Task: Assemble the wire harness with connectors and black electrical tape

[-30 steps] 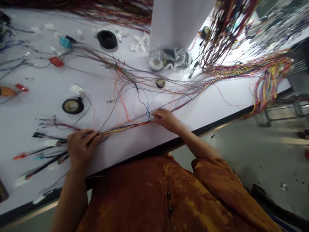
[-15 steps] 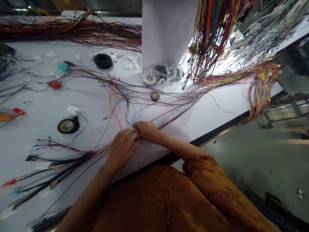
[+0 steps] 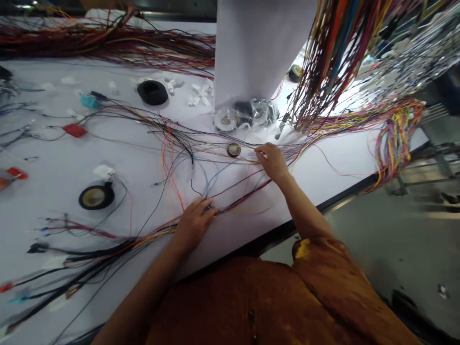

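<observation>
My left hand [image 3: 196, 223] is closed over a bundle of wires [image 3: 154, 234] near the table's front edge, where thin blue wires [image 3: 207, 179] branch off by its fingertips. Farther right and away from me, my right hand [image 3: 273, 162] pinches at thin wires of the upper strand [image 3: 219, 143]; exactly how many are between the fingers I cannot make out. A small tape roll [image 3: 234, 150] lies just left of the right hand. From the left-hand bundle, black-sleeved branches [image 3: 97, 254] with connectors fan out to the left.
A larger black tape roll [image 3: 96, 197], a black oval part [image 3: 153, 92] and white connectors [image 3: 200, 95] lie on the table. Clear plastic bags [image 3: 247, 115] sit below a white upright panel [image 3: 260, 52]. Wire bunches hang at the right [image 3: 330, 62]; a thick bundle [image 3: 108, 43] runs along the back.
My right hand has left the spot beside my left hand and moved right and away from me to the upper wires. My left hand stays at the bundle; the view has shifted slightly.
</observation>
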A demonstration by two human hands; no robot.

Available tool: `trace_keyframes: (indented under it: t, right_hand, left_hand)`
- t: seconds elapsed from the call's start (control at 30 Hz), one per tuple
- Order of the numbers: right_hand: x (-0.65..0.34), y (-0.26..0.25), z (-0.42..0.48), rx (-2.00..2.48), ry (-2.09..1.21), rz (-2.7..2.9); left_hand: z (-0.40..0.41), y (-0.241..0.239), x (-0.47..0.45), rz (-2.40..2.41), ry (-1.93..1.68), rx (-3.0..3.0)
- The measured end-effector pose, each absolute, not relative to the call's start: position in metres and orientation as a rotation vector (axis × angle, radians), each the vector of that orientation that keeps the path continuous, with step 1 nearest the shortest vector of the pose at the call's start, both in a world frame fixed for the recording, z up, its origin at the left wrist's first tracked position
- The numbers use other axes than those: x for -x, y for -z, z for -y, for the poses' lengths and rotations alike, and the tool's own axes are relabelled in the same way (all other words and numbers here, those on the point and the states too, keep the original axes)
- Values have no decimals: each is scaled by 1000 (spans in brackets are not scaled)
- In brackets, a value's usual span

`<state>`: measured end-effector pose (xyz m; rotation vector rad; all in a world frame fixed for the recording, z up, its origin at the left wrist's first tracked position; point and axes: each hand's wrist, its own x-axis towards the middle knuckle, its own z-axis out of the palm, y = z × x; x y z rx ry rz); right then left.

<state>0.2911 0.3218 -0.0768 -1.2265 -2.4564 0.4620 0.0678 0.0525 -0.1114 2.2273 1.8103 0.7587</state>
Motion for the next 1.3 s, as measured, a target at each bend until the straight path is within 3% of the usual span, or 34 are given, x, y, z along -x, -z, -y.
trace_keyframes:
  t: [0.13, 0.37, 0.8, 1.07, 1.3]
  right_hand:
    - [-278, 89, -358, 1293, -322, 2561]
    - [-270, 97, -370, 1354, -381, 2374]
    - [-253, 59, -361, 1272, -220, 2449]
    - [-141, 67, -326, 1143, -413, 2843]
    - [-126, 50, -363, 943, -535, 2631]
  left_hand:
    - [-53, 111, -69, -1814, -737, -2244]
    - [-53, 111, -68, -1796, -767, -2210]
    - [-53, 110, -68, -1742, -789, -2108]
    - [-55, 113, -70, -1744, -798, -2099]
    - [-56, 117, -70, -1756, -783, -2088]
